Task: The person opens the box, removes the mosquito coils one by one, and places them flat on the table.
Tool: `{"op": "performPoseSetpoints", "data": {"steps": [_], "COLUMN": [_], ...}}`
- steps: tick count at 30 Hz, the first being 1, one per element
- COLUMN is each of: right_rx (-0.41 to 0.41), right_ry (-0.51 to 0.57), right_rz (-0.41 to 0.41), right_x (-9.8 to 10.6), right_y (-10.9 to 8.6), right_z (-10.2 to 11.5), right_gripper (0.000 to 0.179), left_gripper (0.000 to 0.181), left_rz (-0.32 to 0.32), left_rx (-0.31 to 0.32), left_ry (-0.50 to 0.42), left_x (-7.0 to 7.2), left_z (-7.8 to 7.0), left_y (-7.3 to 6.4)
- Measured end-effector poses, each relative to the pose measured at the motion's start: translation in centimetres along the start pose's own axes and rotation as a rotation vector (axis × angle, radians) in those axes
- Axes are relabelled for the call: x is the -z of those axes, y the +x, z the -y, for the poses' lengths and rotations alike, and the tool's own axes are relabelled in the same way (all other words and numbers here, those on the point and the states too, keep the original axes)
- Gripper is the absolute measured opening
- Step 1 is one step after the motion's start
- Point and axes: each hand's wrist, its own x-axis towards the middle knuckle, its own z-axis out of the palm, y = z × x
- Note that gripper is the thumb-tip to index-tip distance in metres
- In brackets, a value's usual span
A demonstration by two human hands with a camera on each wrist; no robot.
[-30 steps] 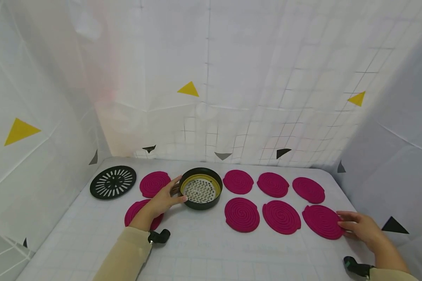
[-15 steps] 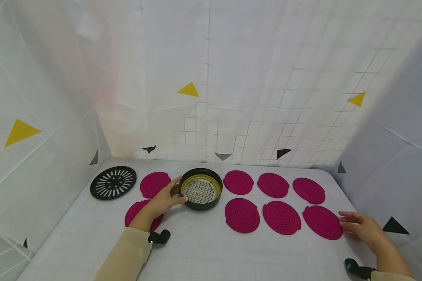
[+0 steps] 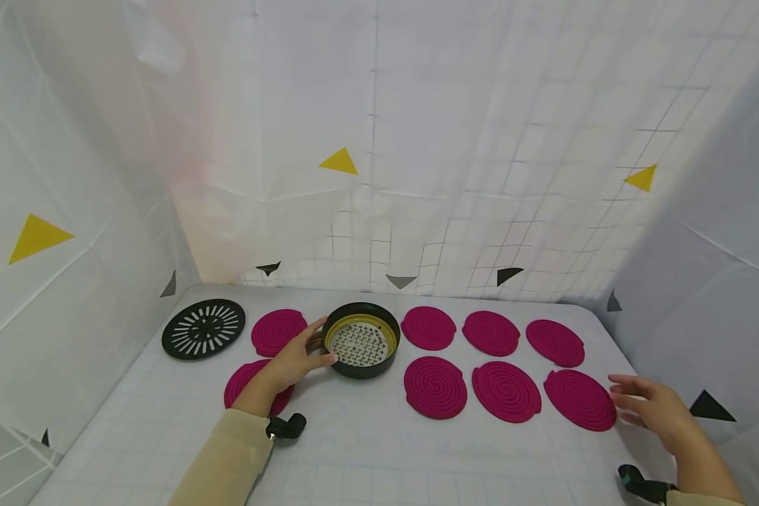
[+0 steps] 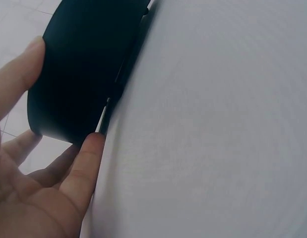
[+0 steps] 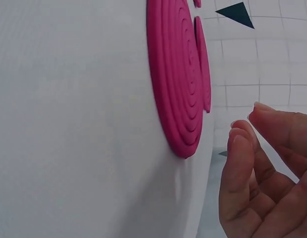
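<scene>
My left hand (image 3: 299, 360) grips the left side of a round black container (image 3: 390, 356), thumb and fingers spread around its wall. A yellow ring (image 3: 331, 327) and a white latticed disc (image 3: 360, 344) lie inside it. In the left wrist view the thumb and fingertips touch the container's dark side (image 4: 89, 64). My right hand (image 3: 654, 409) hovers beside the right edge of a magenta spiral coaster (image 3: 580, 400). In the right wrist view its fingers are loosely bent, hold nothing, and stand apart from the coaster (image 5: 175, 74), which lies flat on the table.
More magenta spiral coasters lie in two rows, such as one coaster (image 3: 507, 391) right of centre and another coaster (image 3: 279, 332) at left. My left forearm partly covers a coaster (image 3: 239, 386). A black slotted disc (image 3: 204, 329) lies far left. White sheets (image 3: 449, 105) enclose the table.
My right hand's fingers have left the edge of the front right coaster and moved slightly right and up. My left hand and the black container have stayed where they were.
</scene>
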Motion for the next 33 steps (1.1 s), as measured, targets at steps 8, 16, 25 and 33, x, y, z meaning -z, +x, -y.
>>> {"op": "performPoseSetpoints", "data": {"steps": [8, 16, 25, 33], "right_rx": [0.035, 0.097, 0.181, 0.221], "right_ry": [-0.015, 0.013, 0.042, 0.037], "right_rz": [-0.022, -0.042, -0.065, -0.096], "right_x": [-0.2, -1.1, -2.1, -3.0], "right_y": [-0.7, -1.8, -3.0, -3.6], "right_z": [1.5, 3.0, 5.0, 6.6], "right_gripper": [0.064, 0.064, 0.06, 0.057], "left_gripper": [0.092, 0.092, 0.09, 0.092], "left_rz": [-0.006, 0.009, 0.01, 0.004], "left_rx": [-0.005, -0.013, -0.018, 0.005], "left_ry": [0.01, -0.029, -0.097, -0.158], "left_x": [0.0, -0.1, -0.2, -0.5], "left_z": [0.0, 0.1, 0.0, -0.5], "left_y": [0.0, 0.1, 0.0, -0.4]}}
